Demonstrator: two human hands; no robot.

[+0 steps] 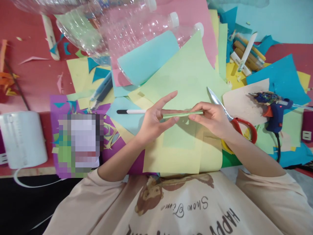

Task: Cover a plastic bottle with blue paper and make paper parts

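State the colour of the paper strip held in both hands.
Light green; the paper strip shows best in the head view.

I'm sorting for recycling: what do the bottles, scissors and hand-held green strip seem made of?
Bottles: probably clear, glossy plastic; see-through walls with bright highlights.
Scissors: shiny, reflective blade, likely metal; smooth red handle, perhaps plastic.
Green strip: matte, probably paper; thin edges and no glare.

The desk [36, 78] has a red surface. Bearing directly on it: a white cylindrical object [23, 140] at nine o'clock, orange scraps [7, 80] between nine and ten, a white marker [50, 36] and a pink paper sliver [34, 59] at ten, and purple paper [117, 158] at eight. Overlapping sheets [171, 161] cover the centre.
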